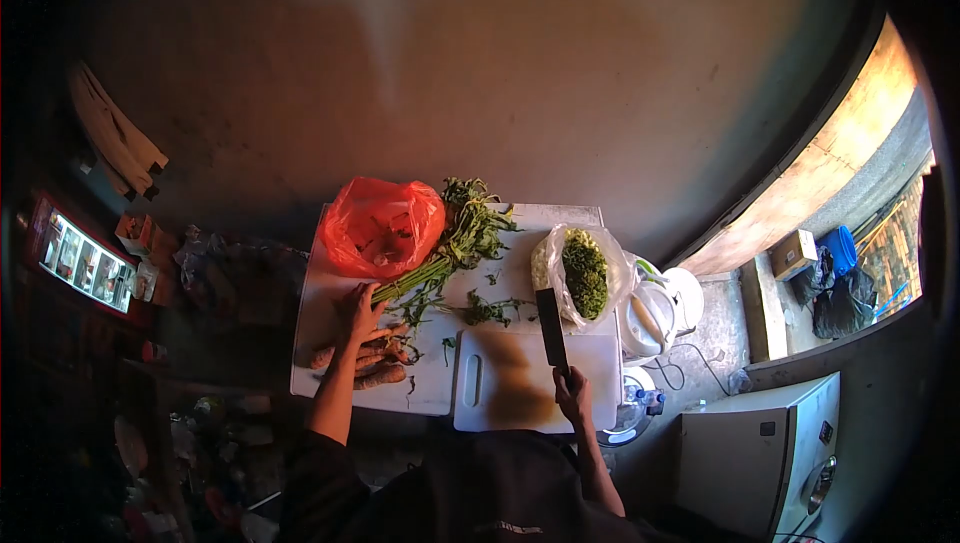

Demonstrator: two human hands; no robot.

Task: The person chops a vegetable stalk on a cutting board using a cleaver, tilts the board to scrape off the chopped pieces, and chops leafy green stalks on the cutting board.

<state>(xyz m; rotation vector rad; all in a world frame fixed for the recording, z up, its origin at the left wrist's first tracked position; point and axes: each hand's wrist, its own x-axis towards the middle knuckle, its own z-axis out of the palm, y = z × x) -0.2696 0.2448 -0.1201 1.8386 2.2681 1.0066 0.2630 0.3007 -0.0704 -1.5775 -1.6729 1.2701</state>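
My right hand (572,395) is wrapped round the handle of a kitchen knife (551,328) with a broad dark blade. The blade points away from me, over the right part of a white cutting board (600,383) that has a brown wet stain. On the left, my left hand (360,315) has its fingers apart at the cut stem ends of a bunch of leafy greens (470,218); it touches them without a visible grip. Several carrots (380,376) lie just below that hand. A red plastic bag (375,228) sits open behind it.
A clear bag of chopped greens (585,273) stands at the table's (430,398) back right. Loose leafy sprigs (490,310) lie behind the board. White containers (655,318) are right of the table, and a white fridge (740,453) stands at lower right. A wall (480,93) closes off the back.
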